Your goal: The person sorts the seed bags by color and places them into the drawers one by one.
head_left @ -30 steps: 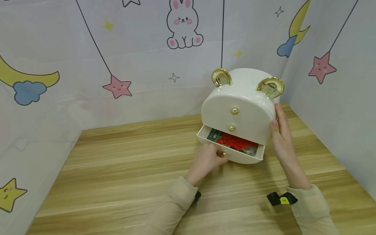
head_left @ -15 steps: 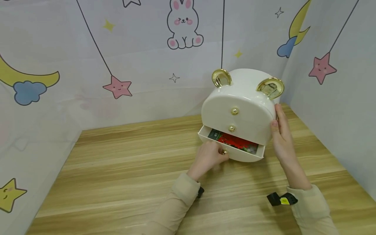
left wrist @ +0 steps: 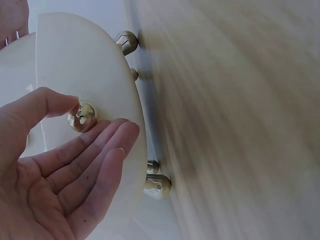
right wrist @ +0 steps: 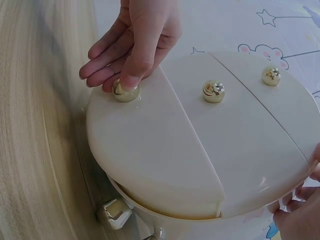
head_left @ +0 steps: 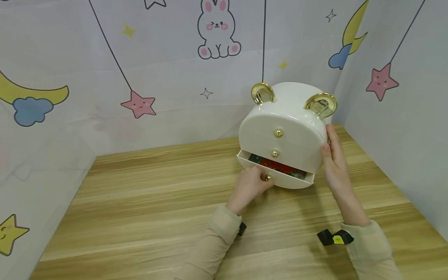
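A white bear-shaped mini drawer cabinet (head_left: 297,128) stands tilted slightly toward the right on the table, with two gold ears on top. Its bottom drawer (head_left: 292,181) is partly out, and a card with a red flower picture (head_left: 280,166) lies inside. My left hand (head_left: 250,184) pinches that drawer's gold knob (left wrist: 82,117) between thumb and fingers. Against the cabinet's right side rests my right hand (head_left: 336,167), fingers stretched along the side and thumb at the front edge. The two upper drawers are flush, their gold knobs (right wrist: 213,91) untouched.
The wooden table (head_left: 140,202) spreads out to the left and front. Behind it hangs a white wall cloth (head_left: 175,77) printed with a rabbit, stars and moons; another printed panel (head_left: 402,128) borders the right. Gold feet (left wrist: 157,186) hold the cabinet off the tabletop.
The bottom drawer has slid some way inward, so less of the flower card shows. My left hand has moved forward with its knob, while my right hand stays on the cabinet's side.
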The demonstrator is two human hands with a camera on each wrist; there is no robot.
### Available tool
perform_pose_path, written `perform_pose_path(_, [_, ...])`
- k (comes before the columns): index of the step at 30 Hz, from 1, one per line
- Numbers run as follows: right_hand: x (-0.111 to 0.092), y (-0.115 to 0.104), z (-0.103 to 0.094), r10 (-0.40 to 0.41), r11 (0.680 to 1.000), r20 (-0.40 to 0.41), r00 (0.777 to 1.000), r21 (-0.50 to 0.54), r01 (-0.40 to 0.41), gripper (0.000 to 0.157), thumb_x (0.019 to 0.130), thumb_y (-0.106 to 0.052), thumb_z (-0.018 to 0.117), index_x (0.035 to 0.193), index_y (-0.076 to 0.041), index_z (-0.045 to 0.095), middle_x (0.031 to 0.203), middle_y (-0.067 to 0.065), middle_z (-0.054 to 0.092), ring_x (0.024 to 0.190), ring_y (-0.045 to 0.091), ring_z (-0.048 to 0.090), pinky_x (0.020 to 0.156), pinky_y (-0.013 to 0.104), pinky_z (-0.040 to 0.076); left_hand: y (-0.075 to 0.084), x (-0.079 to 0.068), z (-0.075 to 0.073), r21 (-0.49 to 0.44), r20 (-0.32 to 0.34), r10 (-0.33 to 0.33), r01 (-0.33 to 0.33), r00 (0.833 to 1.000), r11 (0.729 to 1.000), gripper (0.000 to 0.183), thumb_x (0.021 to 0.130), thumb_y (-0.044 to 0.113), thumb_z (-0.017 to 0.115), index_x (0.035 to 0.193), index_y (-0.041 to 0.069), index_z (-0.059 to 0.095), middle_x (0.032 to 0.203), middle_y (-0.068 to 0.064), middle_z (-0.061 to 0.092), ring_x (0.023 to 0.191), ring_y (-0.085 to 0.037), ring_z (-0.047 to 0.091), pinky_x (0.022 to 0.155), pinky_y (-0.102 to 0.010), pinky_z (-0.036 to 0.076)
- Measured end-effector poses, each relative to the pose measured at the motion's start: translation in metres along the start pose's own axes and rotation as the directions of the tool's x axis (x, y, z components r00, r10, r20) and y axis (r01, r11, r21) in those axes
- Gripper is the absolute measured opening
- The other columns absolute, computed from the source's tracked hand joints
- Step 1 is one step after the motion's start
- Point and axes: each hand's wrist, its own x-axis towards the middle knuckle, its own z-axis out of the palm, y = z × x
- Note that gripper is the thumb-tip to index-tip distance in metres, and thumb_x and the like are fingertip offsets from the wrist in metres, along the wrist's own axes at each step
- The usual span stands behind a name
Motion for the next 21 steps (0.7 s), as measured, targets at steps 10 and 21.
perform_pose_path(10, [-0.001,-0.001,0.0,-0.013,1.0,0.0,1.0,-0.001,0.013,0.051,0.099,-0.027,0.029,0.147,-0.024,0.013,0.156,0.004,0.004,0.143,0.011,0.003,0.12,0.04,0.003,0.001,0.004,0.007,0.007,0.004,-0.025,0.025,1.0,1.0,0.027,0.076,0.027,0.061,0.053,0.016,0.051,0.046,0.009,0.04,0.04,-0.004,0.033,0.034,-0.018,0.023])
perform_pose_path(21, [0.0,0.0,0.001,-0.018,1.0,-0.005,1.0,0.003,0.018,0.051,0.099,-0.026,0.029,0.147,-0.022,0.014,0.156,0.003,0.005,0.143,0.012,0.003,0.12,0.031,0.006,0.003,0.007,0.013,0.023,-0.036,-0.046,0.047,0.998,0.999,0.019,0.078,0.029,0.059,0.065,0.017,0.054,0.055,0.007,0.05,0.046,-0.007,0.042,0.037,-0.021,0.03])
